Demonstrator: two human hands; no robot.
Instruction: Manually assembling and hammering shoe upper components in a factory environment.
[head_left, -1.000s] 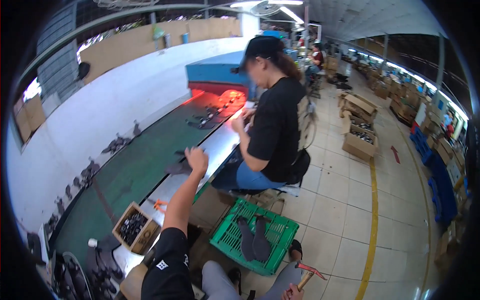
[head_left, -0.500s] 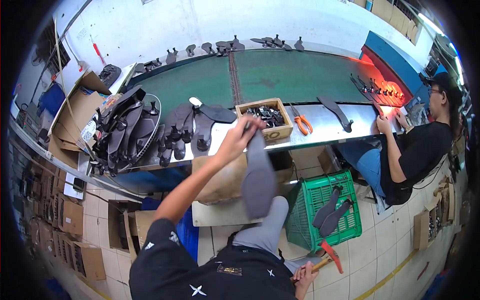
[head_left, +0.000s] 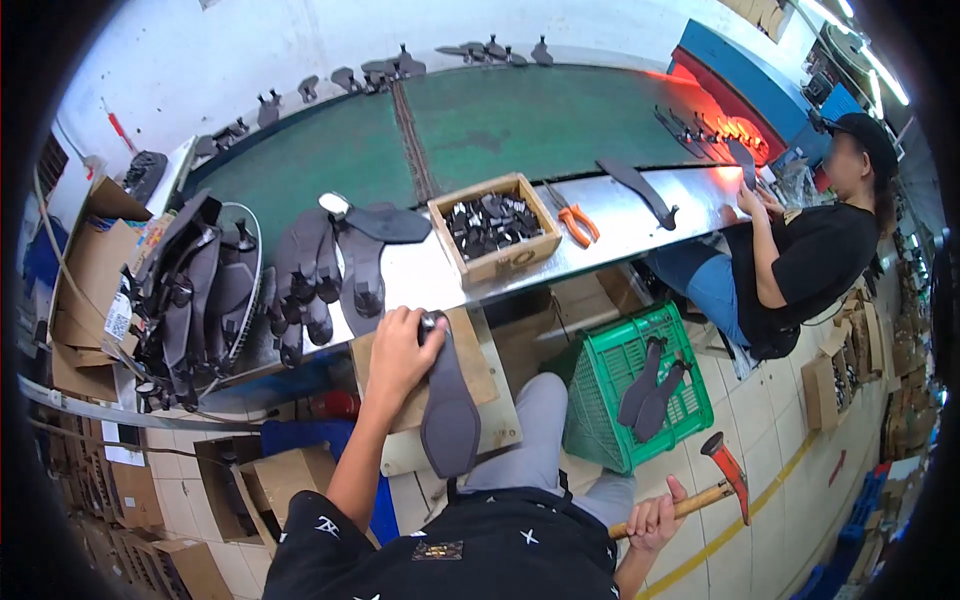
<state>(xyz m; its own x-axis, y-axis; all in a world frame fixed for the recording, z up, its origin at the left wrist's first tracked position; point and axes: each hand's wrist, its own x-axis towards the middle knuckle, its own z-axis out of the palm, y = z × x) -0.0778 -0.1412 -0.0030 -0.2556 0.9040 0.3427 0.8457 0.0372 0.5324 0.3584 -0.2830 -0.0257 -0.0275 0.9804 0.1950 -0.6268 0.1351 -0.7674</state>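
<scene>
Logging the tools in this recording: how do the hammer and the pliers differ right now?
The hammer has a wooden handle and a mostly red head, while the pliers have two orange handles. The hammer is gripped in the right hand; the pliers lie on the metal ledge beside the wooden box. Both are hand tools.

My head camera looks down, close over my left hand (head_left: 403, 360) and right hand (head_left: 655, 518). It faces across the bench (head_left: 700, 192), near edge to far edge.
</scene>
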